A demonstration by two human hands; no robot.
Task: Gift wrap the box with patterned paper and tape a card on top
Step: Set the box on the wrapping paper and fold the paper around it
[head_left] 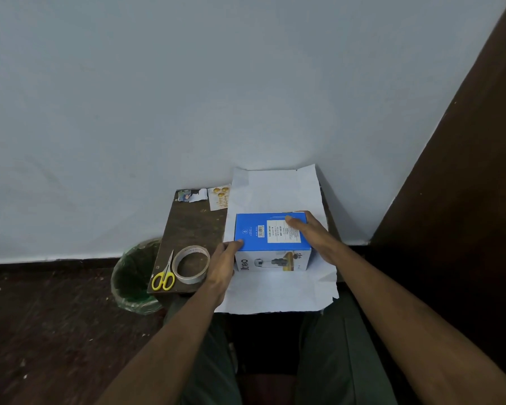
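Observation:
A blue and white box [263, 232] stands on a sheet of wrapping paper [278, 188] that lies white side up on a small dark table [193, 226]. My left hand [224, 263] grips the box's left side, thumb on its top near corner. My right hand [310, 232] holds the box's right side, thumb lying across the white label on top. A small card with gold balloons [221, 197] lies at the table's far edge, left of the paper. A roll of tape [191, 264] and yellow-handled scissors [164, 276] lie at the table's near left.
A scrap of patterned paper [192, 195] lies at the table's far left corner. A green bin [135, 279] stands on the floor left of the table. A pale wall [187, 97] backs the table; dark wood [465, 171] rises on the right. My knees are under the near edge.

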